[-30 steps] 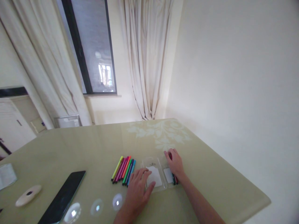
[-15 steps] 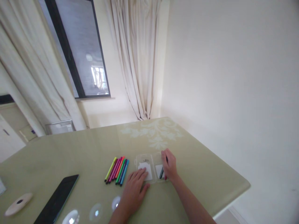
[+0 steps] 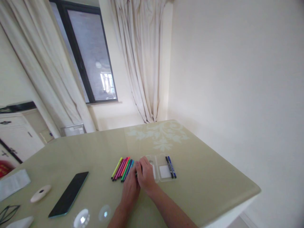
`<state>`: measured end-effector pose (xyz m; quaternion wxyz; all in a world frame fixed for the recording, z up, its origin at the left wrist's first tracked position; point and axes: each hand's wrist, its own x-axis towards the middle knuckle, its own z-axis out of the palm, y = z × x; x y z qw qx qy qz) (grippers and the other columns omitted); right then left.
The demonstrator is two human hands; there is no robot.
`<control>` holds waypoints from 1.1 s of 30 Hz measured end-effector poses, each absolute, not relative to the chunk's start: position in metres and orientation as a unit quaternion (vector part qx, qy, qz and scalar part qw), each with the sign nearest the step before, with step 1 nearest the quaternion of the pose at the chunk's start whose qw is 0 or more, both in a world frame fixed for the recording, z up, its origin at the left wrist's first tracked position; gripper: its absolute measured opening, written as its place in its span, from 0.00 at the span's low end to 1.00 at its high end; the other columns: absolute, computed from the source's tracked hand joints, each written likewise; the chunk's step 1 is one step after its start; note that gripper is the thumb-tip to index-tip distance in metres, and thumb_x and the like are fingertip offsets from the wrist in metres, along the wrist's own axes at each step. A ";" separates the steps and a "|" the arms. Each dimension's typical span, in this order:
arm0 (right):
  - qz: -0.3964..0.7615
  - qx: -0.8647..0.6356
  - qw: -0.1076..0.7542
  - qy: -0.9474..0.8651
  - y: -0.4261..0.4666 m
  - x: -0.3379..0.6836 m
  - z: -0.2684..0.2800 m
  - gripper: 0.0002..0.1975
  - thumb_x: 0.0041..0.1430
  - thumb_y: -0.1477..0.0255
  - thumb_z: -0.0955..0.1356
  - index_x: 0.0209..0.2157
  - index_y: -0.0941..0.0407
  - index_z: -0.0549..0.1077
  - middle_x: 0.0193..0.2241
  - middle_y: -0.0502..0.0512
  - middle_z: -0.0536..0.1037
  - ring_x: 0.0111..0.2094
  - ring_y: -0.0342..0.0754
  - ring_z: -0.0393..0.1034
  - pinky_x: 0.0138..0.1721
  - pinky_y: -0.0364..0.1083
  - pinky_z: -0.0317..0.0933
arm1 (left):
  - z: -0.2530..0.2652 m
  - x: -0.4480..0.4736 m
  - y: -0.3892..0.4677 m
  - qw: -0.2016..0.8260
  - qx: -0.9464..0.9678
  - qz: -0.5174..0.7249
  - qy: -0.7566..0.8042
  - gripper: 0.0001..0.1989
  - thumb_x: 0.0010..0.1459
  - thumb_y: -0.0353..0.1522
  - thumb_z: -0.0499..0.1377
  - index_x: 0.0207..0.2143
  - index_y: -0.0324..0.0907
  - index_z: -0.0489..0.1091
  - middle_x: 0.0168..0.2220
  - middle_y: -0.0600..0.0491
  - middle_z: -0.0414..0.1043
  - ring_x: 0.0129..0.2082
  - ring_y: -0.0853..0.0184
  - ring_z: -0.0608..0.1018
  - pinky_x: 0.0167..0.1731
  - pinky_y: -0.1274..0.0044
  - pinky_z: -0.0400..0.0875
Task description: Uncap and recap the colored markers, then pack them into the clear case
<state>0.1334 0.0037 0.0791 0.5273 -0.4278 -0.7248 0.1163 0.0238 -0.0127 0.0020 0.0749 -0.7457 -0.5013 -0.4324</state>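
My left hand (image 3: 131, 186) and my right hand (image 3: 144, 173) meet just right of a row of coloured markers (image 3: 120, 169). Both have their fingers closed around a dark marker (image 3: 136, 174), of which only a small part shows between them. The row runs from yellow through pink, orange and green to blue. Behind my right hand lies an open clear plastic case (image 3: 157, 155), its left half partly covered by that hand. In its right half are a white card (image 3: 164, 172), a black marker (image 3: 169, 167) and a blue marker (image 3: 172, 167), side by side.
A dark phone (image 3: 68, 194) and a white oval object (image 3: 41, 193) lie on the left of the table (image 3: 201, 180). Farther left are a pale packet (image 3: 14, 183) and a thin black-framed object (image 3: 9, 212). The wall (image 3: 225, 79) runs along the right.
My right hand has moved left from the case's right half to my left hand. My left hand has come off the case. Black and blue markers now show in the case. The view has shifted left.
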 end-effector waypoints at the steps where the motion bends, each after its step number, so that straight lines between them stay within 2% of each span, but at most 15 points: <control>1: 0.128 -0.444 0.513 -0.724 0.007 0.136 0.077 0.17 0.75 0.64 0.58 0.31 0.52 0.67 0.30 0.53 0.72 0.32 0.50 0.69 0.33 0.48 0.60 | 0.004 0.024 -0.012 0.061 -0.736 -0.416 -0.531 0.26 0.71 0.29 0.45 0.69 0.39 0.52 0.54 0.40 0.74 0.52 0.58 0.80 0.48 0.67 0.78; 3: 0.126 -0.469 0.496 -0.720 0.021 0.156 0.075 0.16 0.74 0.62 0.58 0.34 0.51 0.69 0.33 0.52 0.74 0.34 0.50 0.69 0.36 0.47 0.62 | 0.010 0.025 -0.013 0.050 -0.718 -0.361 -0.592 0.27 0.69 0.24 0.43 0.68 0.40 0.55 0.55 0.40 0.73 0.49 0.59 0.81 0.46 0.68 0.78; 5: 0.084 -0.521 0.493 -0.692 0.038 0.190 0.074 0.15 0.74 0.62 0.58 0.39 0.52 0.71 0.37 0.54 0.75 0.39 0.51 0.70 0.42 0.48 0.62 | 0.017 0.027 -0.015 0.062 -0.701 -0.294 -0.647 0.29 0.66 0.20 0.44 0.67 0.42 0.60 0.55 0.40 0.73 0.43 0.61 0.83 0.41 0.71 0.79; 8: -0.009 -0.591 0.410 -0.694 0.061 0.245 0.073 0.14 0.73 0.67 0.59 0.39 0.53 0.74 0.40 0.60 0.77 0.45 0.55 0.69 0.49 0.51 0.59 | 0.024 0.029 -0.018 0.097 -0.684 -0.227 -0.686 0.28 0.65 0.21 0.48 0.64 0.46 0.66 0.53 0.43 0.73 0.41 0.62 0.82 0.35 0.76 0.78; 10: -0.024 -0.606 0.348 -0.715 0.068 0.273 0.067 0.13 0.71 0.69 0.61 0.37 0.53 0.75 0.40 0.60 0.78 0.46 0.55 0.69 0.49 0.51 0.58 | 0.027 0.029 -0.019 0.123 -0.679 -0.216 -0.691 0.24 0.67 0.24 0.51 0.62 0.47 0.69 0.50 0.44 0.74 0.45 0.60 0.80 0.36 0.76 0.78; 12: -0.017 -0.605 0.323 -0.727 0.069 0.288 0.057 0.12 0.70 0.70 0.63 0.34 0.53 0.76 0.38 0.59 0.79 0.45 0.54 0.70 0.48 0.49 0.59 | 0.029 0.028 -0.019 0.144 -0.676 -0.212 -0.691 0.19 0.69 0.28 0.52 0.59 0.46 0.72 0.48 0.45 0.75 0.47 0.58 0.79 0.39 0.74 0.78; 17: -0.002 -0.607 0.323 -0.726 0.068 0.293 0.036 0.13 0.69 0.71 0.64 0.31 0.54 0.77 0.36 0.57 0.79 0.42 0.52 0.71 0.46 0.47 0.60 | 0.037 0.025 -0.020 0.175 -0.693 -0.191 -0.673 0.13 0.69 0.33 0.54 0.46 0.43 0.79 0.42 0.45 0.76 0.46 0.55 0.78 0.48 0.67 0.75; 21: -0.011 -0.608 0.326 -0.724 0.071 0.293 0.032 0.11 0.68 0.71 0.64 0.33 0.53 0.77 0.37 0.58 0.80 0.43 0.54 0.71 0.46 0.48 0.60 | 0.035 0.024 -0.018 0.192 -0.682 -0.212 -0.673 0.17 0.69 0.35 0.55 0.56 0.43 0.75 0.54 0.42 0.74 0.53 0.51 0.75 0.54 0.60 0.71; 25: -0.026 -0.611 0.307 -0.729 0.076 0.291 0.033 0.09 0.67 0.72 0.65 0.34 0.53 0.77 0.38 0.60 0.80 0.43 0.56 0.70 0.46 0.50 0.60 | 0.023 0.020 -0.008 0.191 -0.679 -0.220 -0.673 0.21 0.70 0.34 0.52 0.61 0.44 0.71 0.64 0.43 0.67 0.61 0.51 0.70 0.60 0.58 0.65; 29: -0.040 -0.616 0.276 -0.737 0.082 0.284 0.035 0.08 0.65 0.73 0.65 0.34 0.54 0.76 0.39 0.62 0.79 0.46 0.58 0.69 0.46 0.51 0.59 | 0.011 0.011 0.005 0.200 -0.654 -0.206 -0.700 0.24 0.69 0.35 0.51 0.64 0.41 0.68 0.68 0.40 0.62 0.67 0.50 0.64 0.65 0.57 0.58; 33: -0.047 -0.613 0.253 -0.747 0.089 0.281 0.040 0.07 0.65 0.73 0.65 0.36 0.54 0.76 0.41 0.63 0.79 0.47 0.57 0.69 0.46 0.51 0.59 | 0.009 -0.002 0.017 0.208 -0.633 -0.166 -0.727 0.26 0.69 0.38 0.49 0.65 0.41 0.66 0.68 0.38 0.62 0.67 0.45 0.64 0.65 0.51 0.54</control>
